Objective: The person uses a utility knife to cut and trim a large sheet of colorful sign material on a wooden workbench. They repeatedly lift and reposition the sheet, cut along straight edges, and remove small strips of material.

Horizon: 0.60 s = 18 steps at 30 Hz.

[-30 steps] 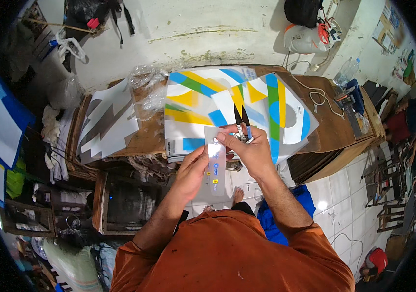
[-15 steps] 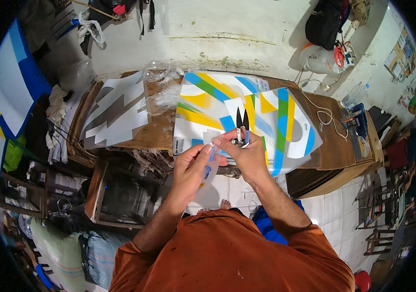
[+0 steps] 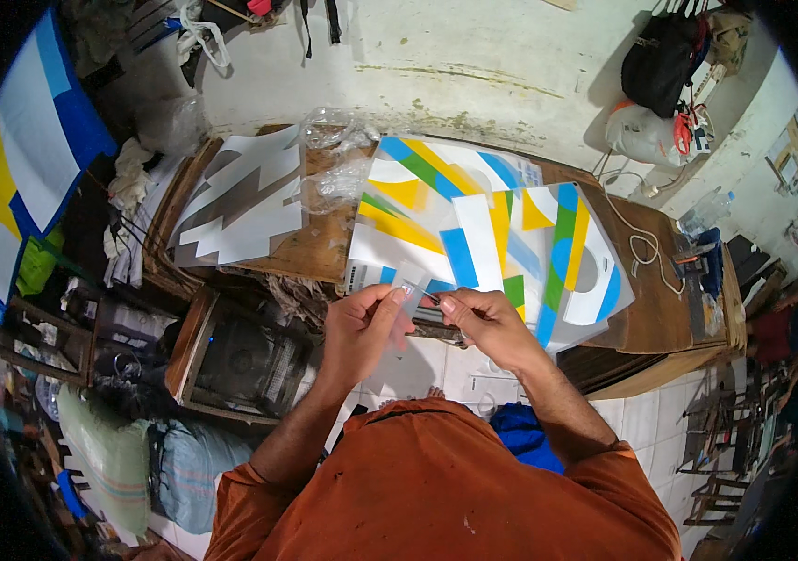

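Observation:
A small piece of clear plastic film (image 3: 410, 279) is pinched between the thumb and fingers of my left hand (image 3: 358, 323), just in front of the table edge. My right hand (image 3: 492, 325) is closed around small scissors (image 3: 430, 296). Their tips point left and reach the film, though fingers hide most of the tool. I cannot tell whether the blades are cutting into it. Beyond both hands, printed plastic sheets (image 3: 399, 245) with white, blue, yellow and green shapes lie overlapping on the table.
The wooden table (image 3: 310, 251) also bears grey-and-white cut sheets (image 3: 240, 201), crumpled clear plastic (image 3: 329, 182) and a white cable (image 3: 640, 245). At the lower left are a dark wooden-framed box (image 3: 240, 365) and stuffed sacks (image 3: 198, 477). Bags (image 3: 656, 70) hang on the wall.
The scissors have turned from pointing up and away, blades spread, to pointing left at the film. My right fingers have shifted around them. The film's printed part now hangs largely out of sight.

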### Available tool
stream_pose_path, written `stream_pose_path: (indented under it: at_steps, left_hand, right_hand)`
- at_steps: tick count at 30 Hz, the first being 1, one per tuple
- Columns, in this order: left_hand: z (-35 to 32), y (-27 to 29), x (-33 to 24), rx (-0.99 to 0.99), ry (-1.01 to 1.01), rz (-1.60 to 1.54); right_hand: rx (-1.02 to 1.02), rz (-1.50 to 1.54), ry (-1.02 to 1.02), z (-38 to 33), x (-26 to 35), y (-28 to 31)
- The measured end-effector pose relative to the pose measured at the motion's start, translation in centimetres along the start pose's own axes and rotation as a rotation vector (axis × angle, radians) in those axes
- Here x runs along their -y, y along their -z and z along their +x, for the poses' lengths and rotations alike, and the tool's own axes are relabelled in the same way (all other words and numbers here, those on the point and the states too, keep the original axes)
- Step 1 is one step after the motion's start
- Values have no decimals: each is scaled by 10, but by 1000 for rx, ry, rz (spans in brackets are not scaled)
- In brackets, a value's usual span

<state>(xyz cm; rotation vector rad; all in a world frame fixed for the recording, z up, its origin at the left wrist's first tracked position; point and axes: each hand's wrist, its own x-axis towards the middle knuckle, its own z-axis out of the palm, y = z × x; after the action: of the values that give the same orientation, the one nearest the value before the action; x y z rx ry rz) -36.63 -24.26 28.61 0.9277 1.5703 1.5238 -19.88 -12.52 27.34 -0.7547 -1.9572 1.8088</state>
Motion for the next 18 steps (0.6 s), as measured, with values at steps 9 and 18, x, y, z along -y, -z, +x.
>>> stream_pose_path:
  at_steps: [9,18]
  left_hand:
    - [7,-2,28,-83,60,-10]
    - [-8,28,101,-144,387,-168]
  right_hand:
    - [40,32,-40,24,-27,2]
    - [270,-26,-244,56,-95,-31]
